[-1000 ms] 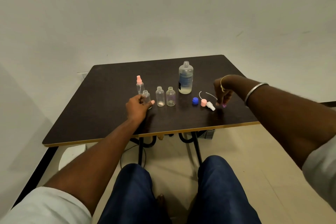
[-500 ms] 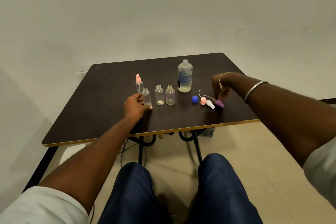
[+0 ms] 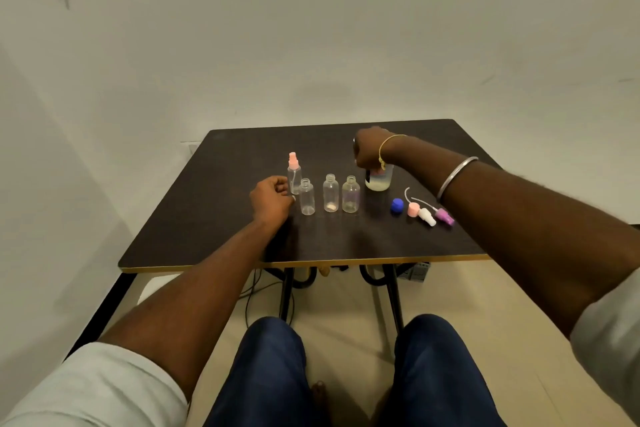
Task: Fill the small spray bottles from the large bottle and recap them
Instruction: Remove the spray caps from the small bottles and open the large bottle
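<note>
Clear plastic dominates: a large clear bottle with a dark label (image 3: 380, 180) is at the back of our dark wooden table (image 3: 207, 218), pale liquid showing in its lower part. Left of it we see a small clear spray bottle with a pink sprayer top (image 3: 294, 173) and three small uncapped clear bottles (image 3: 330, 193); two of these show a pale patch at the bottom. A blue cap (image 3: 397, 205) and loose pink, white and purple sprayer tops (image 3: 426, 217) lie to the right. Our right hand (image 3: 370, 153) is clenched around the large bottle's upper part, hiding its neck. Our left hand (image 3: 272, 199) lies loosely curled, grasping nothing, just beside the nearest uncapped bottle.
</note>
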